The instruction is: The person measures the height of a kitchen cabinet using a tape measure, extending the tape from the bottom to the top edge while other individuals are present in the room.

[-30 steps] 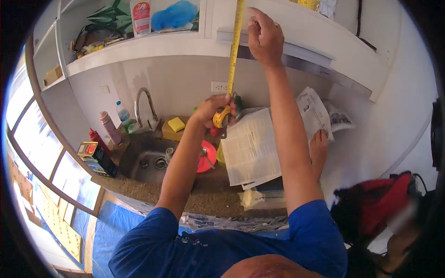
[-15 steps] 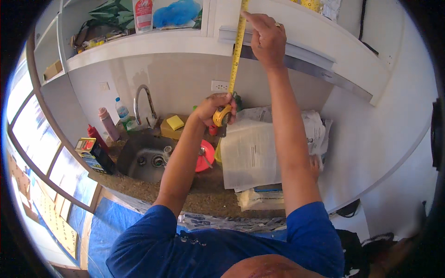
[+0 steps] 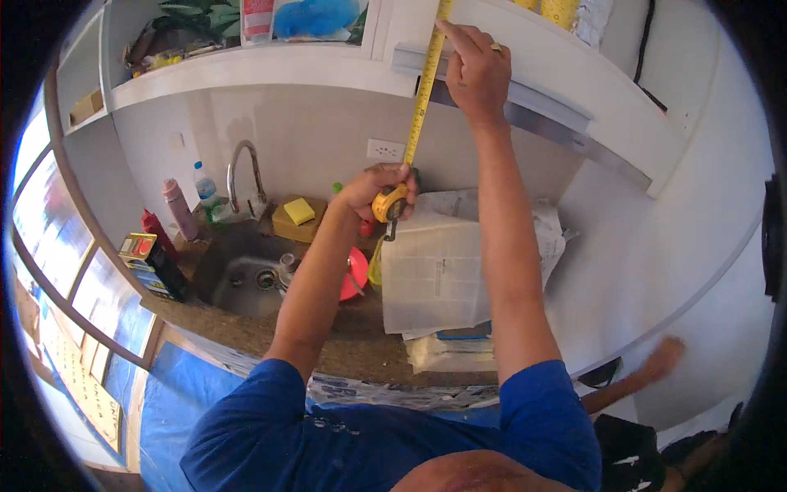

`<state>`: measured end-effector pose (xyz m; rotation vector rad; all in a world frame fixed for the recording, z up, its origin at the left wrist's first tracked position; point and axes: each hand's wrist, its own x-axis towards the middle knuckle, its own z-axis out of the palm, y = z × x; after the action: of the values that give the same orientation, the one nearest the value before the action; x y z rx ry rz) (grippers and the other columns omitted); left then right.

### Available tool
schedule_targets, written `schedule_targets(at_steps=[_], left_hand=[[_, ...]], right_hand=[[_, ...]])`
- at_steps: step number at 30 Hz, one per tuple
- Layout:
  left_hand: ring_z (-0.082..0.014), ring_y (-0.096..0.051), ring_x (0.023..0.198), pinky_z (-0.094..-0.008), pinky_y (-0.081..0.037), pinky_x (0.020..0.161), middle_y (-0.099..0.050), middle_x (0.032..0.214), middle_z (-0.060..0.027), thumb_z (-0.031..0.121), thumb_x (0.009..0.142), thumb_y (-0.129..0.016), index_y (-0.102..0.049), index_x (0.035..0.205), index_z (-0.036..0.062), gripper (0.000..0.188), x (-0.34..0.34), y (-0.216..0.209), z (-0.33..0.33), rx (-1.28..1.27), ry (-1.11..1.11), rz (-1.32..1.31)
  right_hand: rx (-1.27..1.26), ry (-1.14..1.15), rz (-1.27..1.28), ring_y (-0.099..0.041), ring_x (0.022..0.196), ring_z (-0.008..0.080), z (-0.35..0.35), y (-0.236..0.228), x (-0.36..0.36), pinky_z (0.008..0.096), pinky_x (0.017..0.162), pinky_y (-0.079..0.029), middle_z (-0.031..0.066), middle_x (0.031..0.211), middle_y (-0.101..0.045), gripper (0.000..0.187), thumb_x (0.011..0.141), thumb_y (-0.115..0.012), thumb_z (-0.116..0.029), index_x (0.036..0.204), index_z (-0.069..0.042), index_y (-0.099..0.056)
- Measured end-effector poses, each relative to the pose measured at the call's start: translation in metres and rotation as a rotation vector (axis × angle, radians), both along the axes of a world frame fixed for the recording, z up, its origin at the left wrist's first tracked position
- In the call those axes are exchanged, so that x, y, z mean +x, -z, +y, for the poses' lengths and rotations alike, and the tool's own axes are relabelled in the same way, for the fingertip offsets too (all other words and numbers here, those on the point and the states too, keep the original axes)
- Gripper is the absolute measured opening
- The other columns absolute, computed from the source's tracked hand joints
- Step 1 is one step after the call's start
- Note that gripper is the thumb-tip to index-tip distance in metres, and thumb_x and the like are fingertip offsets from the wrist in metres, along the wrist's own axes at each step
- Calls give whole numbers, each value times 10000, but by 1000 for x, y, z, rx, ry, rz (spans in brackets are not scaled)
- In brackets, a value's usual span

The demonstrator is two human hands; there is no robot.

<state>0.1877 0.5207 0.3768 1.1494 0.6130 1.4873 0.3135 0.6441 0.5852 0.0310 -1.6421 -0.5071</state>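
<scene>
Tape stretched upright from counter height to the upper cabinet

Tape measure work fills the middle of my view. My left hand (image 3: 379, 187) is closed around the yellow tape measure case (image 3: 388, 202), which hangs in the air above the speckled brown stone counter (image 3: 328, 332), just in front of the grey back wall. The yellow metal blade (image 3: 420, 98) runs out of the case almost straight up, leaning a little to the right, so its long axis is nearly vertical. My right hand (image 3: 475, 70) is raised high, and its fingers press the upper part of the blade against the lower edge of the white upper cabinet (image 3: 525, 49); a grey metal strip (image 3: 541, 111) runs along that edge. Below the case lie white printed paper sheets (image 3: 434, 271), and the steel sink (image 3: 242, 275) with its curved tap (image 3: 244, 168) is to the left. Between counter and cabinet, the wall beside the blade is open.
</scene>
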Motion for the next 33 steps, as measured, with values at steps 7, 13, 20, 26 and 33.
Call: schedule_targets(at_steps=[7,13,20,26,33], left_hand=[[-321,-681,684,-421,-571,612,-672,815,-133,388,1061,-511,-641,926,35,399,-9,7,9,44,90,15],[-318,-687,682,-429,-574,602,-679,826,-134,395,1068,-492,-642,929,31,418,-11,8,11,55,118,23],[-314,-689,687,-428,-580,614,-678,829,-134,381,1066,-500,-636,939,38,390,-10,6,8,31,95,18],[-312,-690,698,-426,-578,620,-671,830,-129,370,1069,-498,-629,934,44,377,-11,5,7,39,124,11],[-283,-683,652,-412,-589,617,-665,800,-125,340,1062,-529,-631,922,17,366,-3,2,3,28,111,-17]], right_hand=[[55,-17,28,-643,952,221,1,-1,-2,436,821,-418,-38,1076,-682,543,788,-634,-54,1281,-274,-682],[45,-11,25,-642,967,212,3,-1,-3,434,819,-424,-36,1076,-677,527,779,-637,-48,1249,-276,-699],[39,-26,30,-646,1002,218,7,-1,-3,436,834,-418,-30,1085,-688,519,780,-632,-47,1238,-279,-709],[8,-30,4,-647,1018,226,3,-1,-2,436,836,-409,-34,1113,-692,534,773,-626,-45,1247,-277,-706],[24,-38,17,-646,1004,217,3,-1,-2,429,838,-414,-28,1100,-690,532,784,-627,-46,1256,-278,-701]])
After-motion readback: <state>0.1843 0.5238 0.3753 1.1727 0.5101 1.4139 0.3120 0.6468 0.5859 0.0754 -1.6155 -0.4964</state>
